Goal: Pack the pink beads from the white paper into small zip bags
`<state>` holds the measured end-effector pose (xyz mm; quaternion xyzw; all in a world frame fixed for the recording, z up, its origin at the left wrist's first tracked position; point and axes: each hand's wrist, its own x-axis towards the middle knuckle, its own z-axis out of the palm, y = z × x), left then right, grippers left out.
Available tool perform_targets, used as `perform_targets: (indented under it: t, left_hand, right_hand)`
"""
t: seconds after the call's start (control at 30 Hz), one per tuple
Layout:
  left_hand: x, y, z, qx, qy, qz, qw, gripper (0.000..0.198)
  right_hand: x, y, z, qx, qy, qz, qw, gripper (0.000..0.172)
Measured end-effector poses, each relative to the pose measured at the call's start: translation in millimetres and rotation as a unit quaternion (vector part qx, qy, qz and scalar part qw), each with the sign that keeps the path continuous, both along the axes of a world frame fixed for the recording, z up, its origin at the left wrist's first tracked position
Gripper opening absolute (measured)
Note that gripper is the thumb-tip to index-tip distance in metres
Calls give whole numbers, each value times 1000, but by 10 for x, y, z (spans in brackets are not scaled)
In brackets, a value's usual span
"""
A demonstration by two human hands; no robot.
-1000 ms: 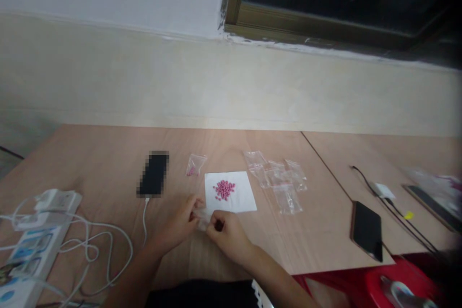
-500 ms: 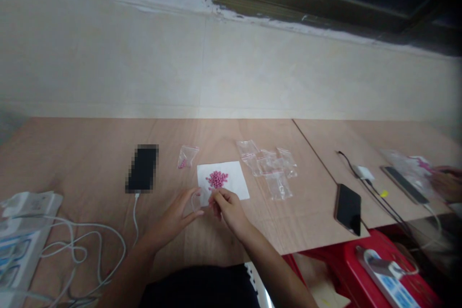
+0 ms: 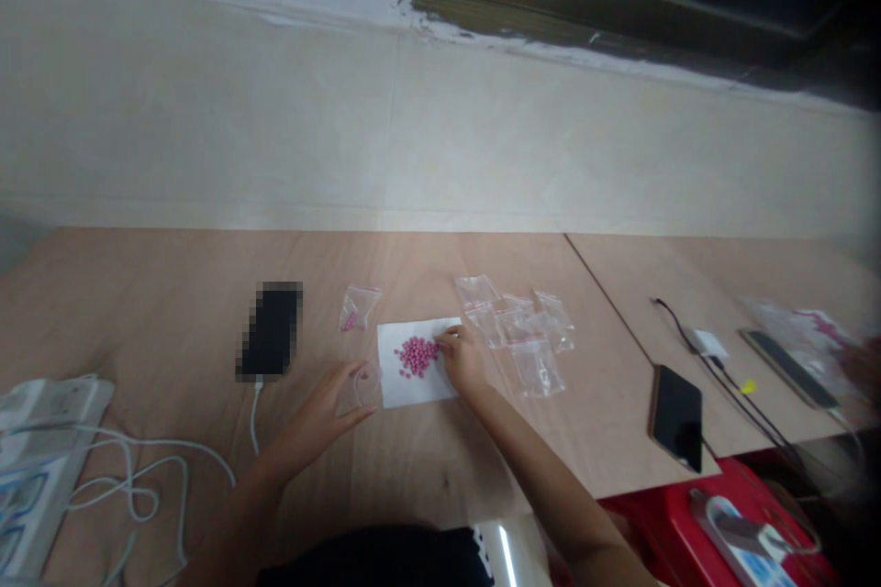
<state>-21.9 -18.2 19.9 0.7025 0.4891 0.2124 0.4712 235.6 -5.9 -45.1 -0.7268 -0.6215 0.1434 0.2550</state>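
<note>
My left hand [image 3: 317,417] pinches small clear plastic bag [image 3: 366,387]; right hand [image 3: 462,362], fingers together, touches pink round pills [image 3: 417,356] on white paper sheet [image 3: 399,394].

No words or numbers can be read; blue printing on the white power strip [image 3: 41,468] at eight o'clock and the second power strip [image 3: 743,546] at four o'clock is too blurred.

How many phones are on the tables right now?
3. The first phone lies left of the white paper; the second phone lies on the right-hand table near its front edge; the third phone lies farther right by clear bags. More may hide under those bags.
</note>
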Motion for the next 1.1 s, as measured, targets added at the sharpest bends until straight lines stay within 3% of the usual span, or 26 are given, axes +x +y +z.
perform_targets:
  t: [0.17, 0.33, 0.5, 0.6, 0.7, 0.8, 0.97, 1.1]
  left_hand:
    - [2, -50, -21, -12, -5, -9, 1000, 43]
    - [26, -64, -79, 8, -13, -6, 1000, 44]
    - [115, -15, -120, 41, -13, -22, 999, 46]
    - [198, 24, -146, 63, -9, -31, 998, 47]
    - [253, 47, -183, 74, -8, -33, 997, 47]
    - [247, 40, -213, 75, -12, -27, 997, 46]
    - [170, -28, -240, 63, -3, -11, 998, 43]
    - [131, -87, -275, 46, -6, -4, 999, 44]
  right_hand:
    - [24, -47, -6, -16, -23, 25, 999, 29]
    - [67, -69, 33, -4, -8, -2, 1000, 22]
    - [-60, -205, 343, 49, 73, -20, 996, 17]
    - [-345, -332, 594, 87, 142, 55, 985, 12]
    - [-603, -418, 719, 100, 153, 115, 976, 11]
    - [-623, -430, 643, 92, 173, 102, 975, 15]
    - [-319, -367, 235, 45, 106, -59, 992, 19]
    - [-210, -313, -19, -3, 76, -76, 994, 23]
